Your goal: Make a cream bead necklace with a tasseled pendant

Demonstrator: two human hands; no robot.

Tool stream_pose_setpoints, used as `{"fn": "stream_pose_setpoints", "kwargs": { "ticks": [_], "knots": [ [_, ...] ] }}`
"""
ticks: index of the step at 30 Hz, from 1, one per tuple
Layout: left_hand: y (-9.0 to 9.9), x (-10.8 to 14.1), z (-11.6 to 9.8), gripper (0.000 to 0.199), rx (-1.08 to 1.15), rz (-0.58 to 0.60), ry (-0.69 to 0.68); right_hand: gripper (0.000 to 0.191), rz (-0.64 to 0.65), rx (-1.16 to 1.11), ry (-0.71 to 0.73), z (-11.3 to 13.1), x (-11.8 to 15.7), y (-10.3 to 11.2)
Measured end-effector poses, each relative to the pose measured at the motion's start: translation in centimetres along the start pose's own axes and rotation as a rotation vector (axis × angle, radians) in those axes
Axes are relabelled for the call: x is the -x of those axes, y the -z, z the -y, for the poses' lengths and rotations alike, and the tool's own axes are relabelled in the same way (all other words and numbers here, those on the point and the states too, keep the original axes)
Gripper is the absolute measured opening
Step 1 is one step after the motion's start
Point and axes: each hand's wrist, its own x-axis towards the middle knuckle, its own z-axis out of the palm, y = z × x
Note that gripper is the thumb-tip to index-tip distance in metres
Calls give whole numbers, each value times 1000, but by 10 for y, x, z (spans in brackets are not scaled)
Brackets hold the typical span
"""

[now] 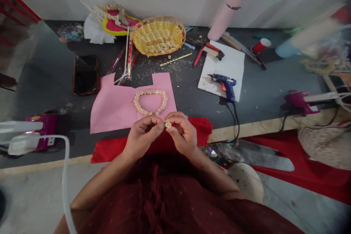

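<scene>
A small cream flower-shaped piece (168,125) is pinched between the fingertips of both hands near the table's front edge. My left hand (145,133) touches it from the left with thumb and forefinger. On its other side my right hand (182,131) grips it between thumb and forefinger. Just beyond the hands, a heart-like ring of similar cream flowers (150,92) lies on a pink sheet (112,108). Under and beside the hands is a folded red cloth (109,148) at the table's edge.
A yellow wicker basket (159,36) with small bits stands at the back. To the right, a blue glue gun (229,87) lies on a white board (236,64), its cord running over the front edge. A phone (86,75) lies left; a pink bottle (226,16) stands behind.
</scene>
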Motion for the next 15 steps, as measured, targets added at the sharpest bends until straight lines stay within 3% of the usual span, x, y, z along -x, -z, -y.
{"fn": "stream_pose_setpoints", "kwargs": {
  "ticks": [15],
  "knots": [
    [4,4,4,27,87,25,125,12,72,-60,2,-1,-1,2]
  ]
}}
